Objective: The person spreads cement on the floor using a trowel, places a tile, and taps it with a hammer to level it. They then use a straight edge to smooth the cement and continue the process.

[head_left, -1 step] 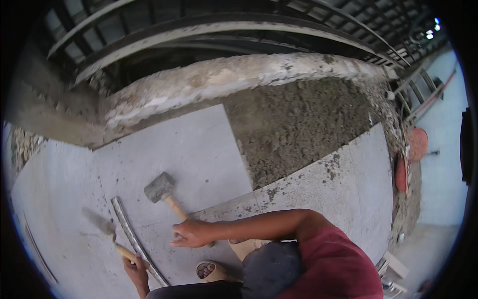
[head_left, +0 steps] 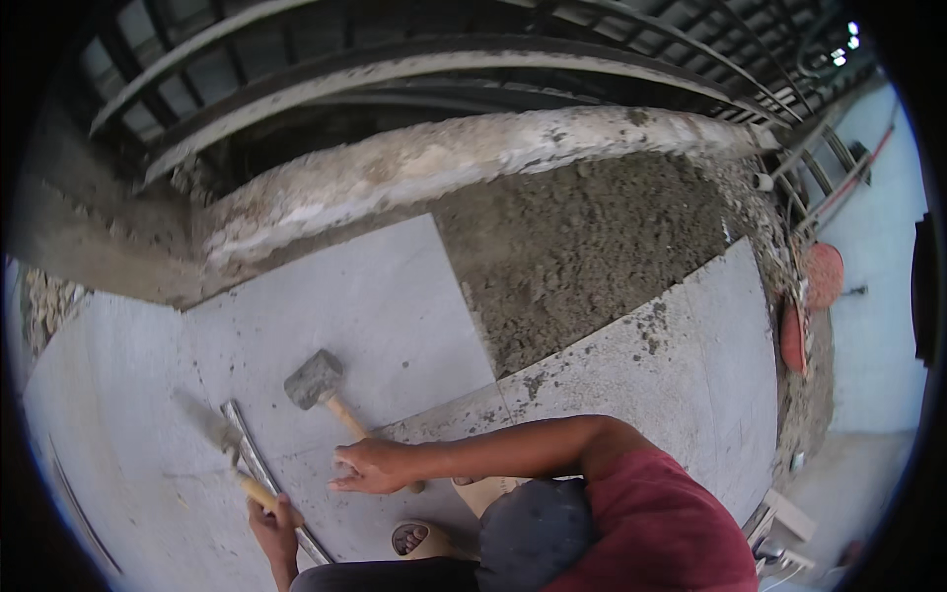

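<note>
My right hand (head_left: 380, 466) is closed round the wooden handle of a mallet with a dark grey block head (head_left: 314, 379). The mallet's head is over a pale grey floor tile (head_left: 395, 286); whether it touches is unclear. At the lower left, my left hand (head_left: 274, 528) grips the wooden handle of a trowel (head_left: 258, 493), whose blade is smeared by motion. A long metal straightedge bar (head_left: 249, 449) lies on the tiles beside the trowel, its lower end passing behind my left hand.
Rough grey mortar bed (head_left: 592, 257) lies beyond the tile edge, against a low whitish ledge (head_left: 444, 153). Mortar crumbs spot the right-hand tiles (head_left: 681, 335). Metal railings (head_left: 444, 61) run behind. Reddish round objects (head_left: 821, 274) stand at right. My sandalled foot (head_left: 414, 538) is close to the mallet.
The trowel and my left hand have shifted slightly upward in the picture. My right hand stays on the mallet, and the whole view has moved a little.
</note>
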Demonstrator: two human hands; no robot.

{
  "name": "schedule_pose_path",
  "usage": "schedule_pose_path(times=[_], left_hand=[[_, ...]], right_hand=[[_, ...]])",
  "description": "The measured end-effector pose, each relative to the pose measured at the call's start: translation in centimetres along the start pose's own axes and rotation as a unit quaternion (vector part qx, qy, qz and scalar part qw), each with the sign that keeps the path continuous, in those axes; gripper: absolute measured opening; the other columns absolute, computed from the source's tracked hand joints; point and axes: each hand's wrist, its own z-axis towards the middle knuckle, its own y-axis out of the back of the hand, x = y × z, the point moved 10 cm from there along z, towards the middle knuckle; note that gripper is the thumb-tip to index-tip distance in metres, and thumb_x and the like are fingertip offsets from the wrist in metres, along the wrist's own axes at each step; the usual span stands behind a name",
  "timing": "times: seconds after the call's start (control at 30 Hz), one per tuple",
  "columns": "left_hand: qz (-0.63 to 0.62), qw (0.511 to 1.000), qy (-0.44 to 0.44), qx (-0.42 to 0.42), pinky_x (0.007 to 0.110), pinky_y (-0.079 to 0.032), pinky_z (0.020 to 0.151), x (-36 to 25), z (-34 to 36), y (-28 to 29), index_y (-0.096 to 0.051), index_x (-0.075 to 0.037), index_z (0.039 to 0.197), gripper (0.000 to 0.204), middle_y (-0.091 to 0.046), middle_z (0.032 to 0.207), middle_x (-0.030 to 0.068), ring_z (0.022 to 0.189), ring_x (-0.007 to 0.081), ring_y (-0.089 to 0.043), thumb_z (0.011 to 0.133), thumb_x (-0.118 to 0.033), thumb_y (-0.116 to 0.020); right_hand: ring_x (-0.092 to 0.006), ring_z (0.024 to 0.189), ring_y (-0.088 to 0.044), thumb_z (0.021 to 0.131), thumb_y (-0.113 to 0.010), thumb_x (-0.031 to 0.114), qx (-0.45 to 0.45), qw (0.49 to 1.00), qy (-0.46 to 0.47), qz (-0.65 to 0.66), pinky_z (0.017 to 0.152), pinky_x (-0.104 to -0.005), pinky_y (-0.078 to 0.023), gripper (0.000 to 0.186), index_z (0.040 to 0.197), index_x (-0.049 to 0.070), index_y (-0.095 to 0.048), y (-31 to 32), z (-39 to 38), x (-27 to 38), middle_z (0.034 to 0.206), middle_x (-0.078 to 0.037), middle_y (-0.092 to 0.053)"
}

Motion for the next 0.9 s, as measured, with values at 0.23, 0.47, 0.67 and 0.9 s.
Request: schedule_pose_path(times=[0.23, 0.47, 0.67, 0.9], left_hand=[[0.134, 0.852, -0.395, 0.317, 0.042, -0.053, 0.08, -29.5, 2.9, -13.5, -0.057, 0.003, 0.111, 0.05, -0.056, 0.116, 0.0213, 0.095, 0.0345, -0.064, 0.079, -0.031, -0.075], [0.207, 0.749, -0.627, -0.05, 0.046, -0.045, 0.1, -52.0, 8.9, -7.8, -0.048, 0.005, 0.13, 0.072, -0.046, 0.136, 0.0257, 0.121, 0.0408, -0.052, 0.079, -0.04, -0.075], [0.257, 0.661, -0.657, -0.255, 0.046, -0.046, 0.098, -63.5, 13.2, -1.7, -0.052, 0.002, 0.124, 0.076, -0.052, 0.129, 0.0247, 0.117, 0.0405, -0.054, 0.072, -0.046, -0.079], [0.448, 0.768, -0.457, -0.017, 0.045, -0.041, 0.101, -60.5, 29.4, -4.5, -0.056, 0.001, 0.125, 0.073, -0.054, 0.127, 0.0252, 0.117, 0.0388, -0.053, 0.08, -0.056, -0.067]], right_hand=[[-0.0326, 0.1, -0.065, 0.095, -0.059, 0.04, -0.316, 0.941, -0.052, 0.107, 0.088, -0.0396, -0.05, 0.052, 0.125, 0.0, -0.047, 13.0, -6.6, 4.8, 0.107, -0.024, -0.064], [-0.0288, 0.085, -0.064, 0.088, -0.066, 0.031, -0.513, 0.83, -0.206, -0.073, 0.078, -0.0382, -0.052, 0.043, 0.112, -0.001, -0.051, 23.5, -32.7, 3.6, 0.091, -0.018, -0.064], [-0.0437, 0.09, -0.065, 0.093, -0.057, 0.034, -0.531, 0.753, -0.324, -0.215, 0.08, -0.0464, -0.051, 0.039, 0.105, -0.003, -0.055, 25.1, -45.9, 3.5, 0.09, -0.027, -0.066], [-0.0507, 0.088, -0.061, 0.095, -0.055, 0.038, -0.556, 0.721, -0.346, -0.225, 0.073, -0.0539, -0.049, 0.043, 0.097, -0.005, -0.055, 30.0, -42.9, -13.9, 0.082, -0.034, -0.062]])
